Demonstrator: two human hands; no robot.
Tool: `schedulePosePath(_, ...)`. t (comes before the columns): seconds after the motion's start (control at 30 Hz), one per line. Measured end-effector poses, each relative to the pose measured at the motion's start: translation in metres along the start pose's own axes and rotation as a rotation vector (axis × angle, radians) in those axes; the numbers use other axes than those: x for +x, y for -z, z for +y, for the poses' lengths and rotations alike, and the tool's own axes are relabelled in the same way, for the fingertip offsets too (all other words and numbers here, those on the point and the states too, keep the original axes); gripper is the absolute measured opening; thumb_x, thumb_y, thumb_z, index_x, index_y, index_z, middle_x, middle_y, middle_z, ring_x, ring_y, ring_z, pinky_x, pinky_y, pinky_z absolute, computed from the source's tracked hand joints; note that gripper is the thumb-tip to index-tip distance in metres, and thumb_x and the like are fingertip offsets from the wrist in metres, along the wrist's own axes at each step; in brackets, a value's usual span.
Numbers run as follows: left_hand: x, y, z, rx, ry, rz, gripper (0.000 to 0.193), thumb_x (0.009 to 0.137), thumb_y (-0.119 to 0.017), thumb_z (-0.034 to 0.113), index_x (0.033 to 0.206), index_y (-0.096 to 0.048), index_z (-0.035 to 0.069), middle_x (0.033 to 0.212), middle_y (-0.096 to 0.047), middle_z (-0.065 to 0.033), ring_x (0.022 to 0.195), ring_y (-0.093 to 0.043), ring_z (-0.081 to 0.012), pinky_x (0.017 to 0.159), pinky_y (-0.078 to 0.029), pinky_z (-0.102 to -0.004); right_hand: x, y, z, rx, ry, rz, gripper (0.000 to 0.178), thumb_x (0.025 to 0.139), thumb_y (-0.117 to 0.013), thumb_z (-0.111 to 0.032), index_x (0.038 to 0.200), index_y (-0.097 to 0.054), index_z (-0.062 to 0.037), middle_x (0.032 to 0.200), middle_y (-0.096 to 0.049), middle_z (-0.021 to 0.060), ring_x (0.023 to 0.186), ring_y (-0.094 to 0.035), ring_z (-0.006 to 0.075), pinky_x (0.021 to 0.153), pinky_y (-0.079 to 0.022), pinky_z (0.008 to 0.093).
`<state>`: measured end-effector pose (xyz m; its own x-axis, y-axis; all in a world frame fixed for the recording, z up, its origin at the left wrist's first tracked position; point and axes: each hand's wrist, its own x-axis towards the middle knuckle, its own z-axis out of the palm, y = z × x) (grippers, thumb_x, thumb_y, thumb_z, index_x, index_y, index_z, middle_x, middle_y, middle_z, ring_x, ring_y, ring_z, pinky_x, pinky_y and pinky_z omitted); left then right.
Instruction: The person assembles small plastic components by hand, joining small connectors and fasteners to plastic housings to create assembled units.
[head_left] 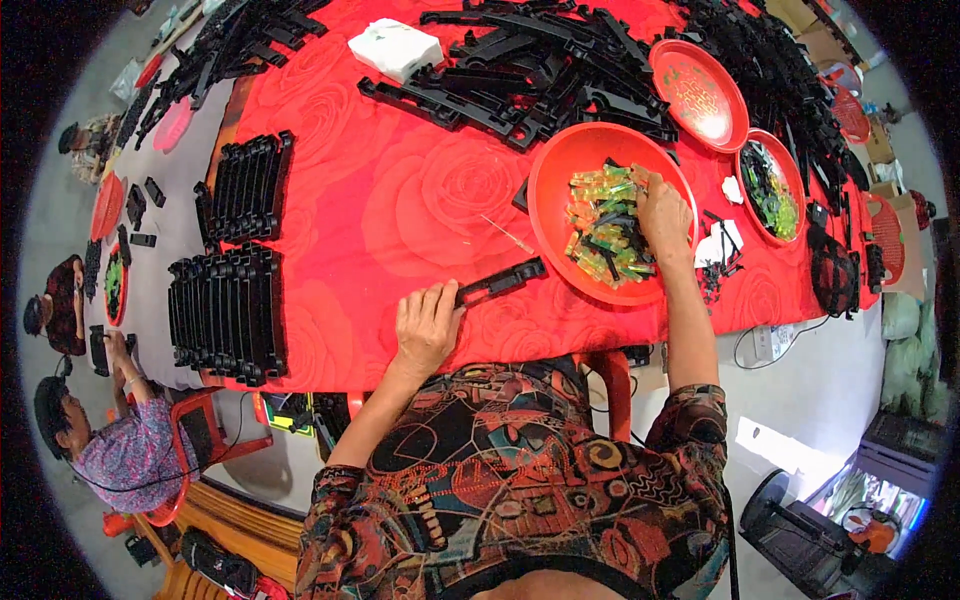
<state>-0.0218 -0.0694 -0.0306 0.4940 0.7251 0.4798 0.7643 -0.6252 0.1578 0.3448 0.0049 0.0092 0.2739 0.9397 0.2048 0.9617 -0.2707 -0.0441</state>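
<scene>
My left hand (427, 325) is closed on one end of a long black plastic bar (500, 282), which rests on the red rose-patterned tablecloth (440, 190). The bar's far end points right, toward a red plastic bowl (553, 178). Inside the bowl lie small green, yellow and orange translucent pieces (606, 188) mixed with black ones. My right hand (665, 215) reaches into the bowl's right side, its fingers bent down at the pieces. Whatever those fingertips pinch is too small to make out.
Two stacks of black bars (228, 315) stand at the left. A large heap of black bars (560, 60) lies at the back, near a white block (396, 50). A red plate (700, 95) and a second bowl (768, 190) are right. Another person (130, 445) sits at the left.
</scene>
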Motion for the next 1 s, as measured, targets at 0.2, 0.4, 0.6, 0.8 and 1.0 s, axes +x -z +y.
schedulePosePath(0.2,0.001,0.002,0.001,-0.008,0.005,0.014,0.045,0.071,-0.067,0.017,0.112,-0.057,0.001,0.094,-0.058,-0.0113,0.082,-0.054,-0.026,0.068,-0.041,-0.0366,-0.006,0.015,-0.02,0.336,0.266,0.179,0.021,0.081,-0.057,-0.022,0.087,-0.059,-0.0025,0.087,-0.062,0.0221,0.078,-0.062,0.0394,0.067,-0.05,0.0485)
schedulePosePath(0.4,0.003,0.001,0.001,-0.004,0.022,0.019,0.044,0.072,-0.067,0.018,0.112,-0.057,0.001,0.095,-0.058,-0.0111,0.081,-0.054,-0.0257,0.068,-0.041,-0.0365,-0.001,0.005,-0.022,0.104,0.189,-0.089,0.024,0.074,-0.059,-0.021,0.088,-0.06,-0.0002,0.084,-0.063,0.0234,0.076,-0.063,0.0381,0.068,-0.05,0.0491)
schedulePosePath(0.6,0.006,0.007,0.001,-0.11,0.045,0.022,0.054,0.071,-0.07,0.02,0.117,-0.052,-0.001,0.098,-0.056,-0.0139,0.086,-0.053,-0.0274,0.073,-0.041,-0.0379,0.0,0.008,-0.028,0.167,0.285,-0.142,0.027,0.077,-0.063,-0.027,0.084,-0.06,-0.0018,0.078,-0.062,0.0212,0.079,-0.062,0.0366,0.069,-0.047,0.0476)
schedulePosePath(0.8,0.005,0.035,0.004,-0.174,0.101,0.154,0.057,0.067,-0.073,0.021,0.116,-0.051,-0.001,0.103,-0.053,-0.0151,0.093,-0.051,-0.0305,0.08,-0.04,-0.0408,-0.028,0.061,-0.049,0.42,0.157,-0.205,0.028,0.081,-0.064,-0.027,0.077,-0.057,-0.0002,0.07,-0.06,0.0162,0.065,-0.059,0.0297,0.059,-0.044,0.0388)
schedulePosePath(1.0,0.0,0.053,0.011,-0.415,0.188,0.161,0.046,0.068,-0.073,0.016,0.107,-0.056,0.0,0.101,-0.056,-0.0147,0.089,-0.055,-0.0308,0.078,-0.043,-0.0402,-0.101,0.085,-0.127,1.003,0.331,-0.396,0.022,0.079,-0.068,-0.02,0.074,-0.058,-0.0015,0.068,-0.057,0.0116,0.06,-0.059,0.0217,0.056,-0.046,0.0337)
